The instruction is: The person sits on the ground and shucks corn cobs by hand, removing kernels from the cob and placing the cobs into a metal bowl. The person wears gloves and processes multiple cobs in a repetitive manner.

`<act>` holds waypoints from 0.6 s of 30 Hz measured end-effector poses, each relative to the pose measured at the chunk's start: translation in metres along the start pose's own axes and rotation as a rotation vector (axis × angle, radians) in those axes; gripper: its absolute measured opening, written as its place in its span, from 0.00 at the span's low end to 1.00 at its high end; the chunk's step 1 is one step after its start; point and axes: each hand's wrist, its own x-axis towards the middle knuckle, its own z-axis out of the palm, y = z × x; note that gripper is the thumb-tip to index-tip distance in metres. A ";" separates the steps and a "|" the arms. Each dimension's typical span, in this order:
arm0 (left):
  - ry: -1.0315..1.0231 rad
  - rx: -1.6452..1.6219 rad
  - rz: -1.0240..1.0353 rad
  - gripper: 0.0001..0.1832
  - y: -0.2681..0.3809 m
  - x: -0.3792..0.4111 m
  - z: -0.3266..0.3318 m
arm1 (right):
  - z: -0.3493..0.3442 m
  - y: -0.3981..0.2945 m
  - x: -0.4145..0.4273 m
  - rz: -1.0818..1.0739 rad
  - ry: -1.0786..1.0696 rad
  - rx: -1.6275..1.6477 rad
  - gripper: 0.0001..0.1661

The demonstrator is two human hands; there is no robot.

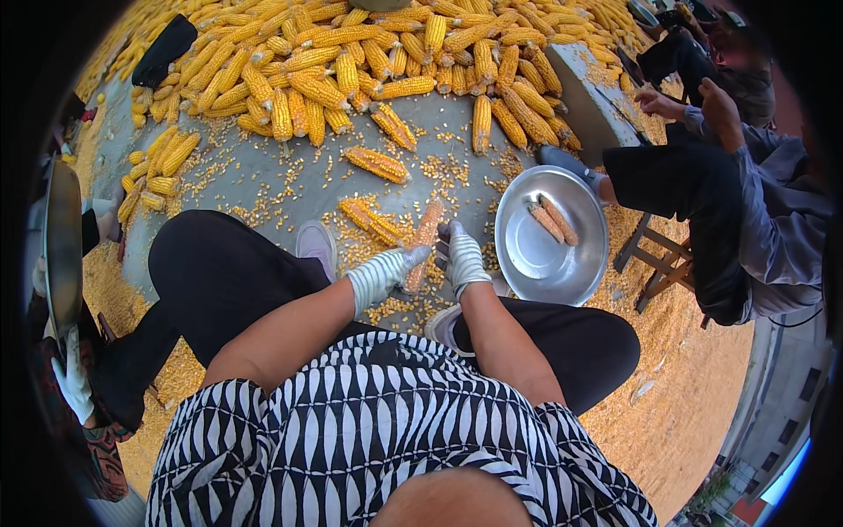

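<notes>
My left hand, in a striped white-and-grey work glove, grips an almost bare corn cob that stands nearly upright between my knees. Just right of the cob is my right hand, gloved alike, its fingers loosely bent and no object visible in it. Beyond my left hand lies a partly shelled corn ear with stripped rows. Two more partly shelled ears, a middle one and a farther one, rest on the grey floor. Loose kernels are scattered beneath and around my hands.
A metal basin holding two bare cobs stands right of my hands. A large heap of corn ears spreads ahead, beside a pale block. People sit on both sides, the right one by a wooden stool. A small ear pile lies left.
</notes>
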 end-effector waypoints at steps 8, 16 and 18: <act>0.179 -0.022 -0.060 0.28 0.013 -0.016 0.010 | -0.001 0.005 0.002 -0.033 -0.062 -0.247 0.25; 0.094 0.184 0.023 0.27 -0.001 -0.003 -0.001 | 0.024 0.022 -0.014 0.124 -0.395 0.169 0.23; 0.175 0.365 -0.062 0.25 0.015 -0.015 0.008 | 0.018 0.015 -0.010 0.174 -0.316 0.261 0.21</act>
